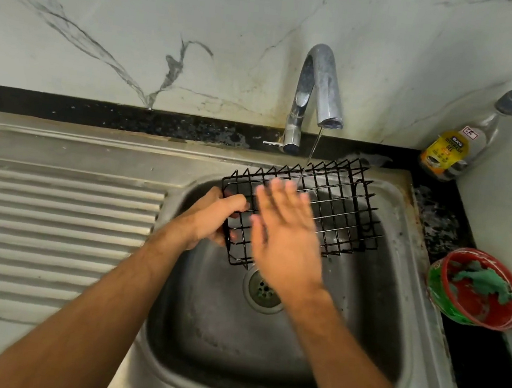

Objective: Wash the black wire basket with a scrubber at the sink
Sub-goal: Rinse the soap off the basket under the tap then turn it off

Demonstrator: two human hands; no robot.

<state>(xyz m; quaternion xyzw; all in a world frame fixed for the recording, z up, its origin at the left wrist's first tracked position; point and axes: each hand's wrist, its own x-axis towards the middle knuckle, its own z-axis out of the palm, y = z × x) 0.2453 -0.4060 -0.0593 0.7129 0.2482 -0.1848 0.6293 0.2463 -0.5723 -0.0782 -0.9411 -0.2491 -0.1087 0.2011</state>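
Observation:
The black wire basket (340,204) is held over the steel sink (395,307), under a thin stream of water from the tap (321,82). My left hand (213,217) grips the basket's left end, fingers curled round the wires. My right hand (285,233) lies flat against the basket's near side with its fingers straight and spread, blurred by motion, holding nothing. The green scrubber (479,281) sits in a red and green bowl (447,309) on the counter to the right of the sink.
A ribbed steel draining board (50,226) fills the left side. A dishwash gel bottle (457,144) with a pump stands at the back right corner on the black counter (485,367). The drain (263,291) lies below the basket. A marble wall rises behind.

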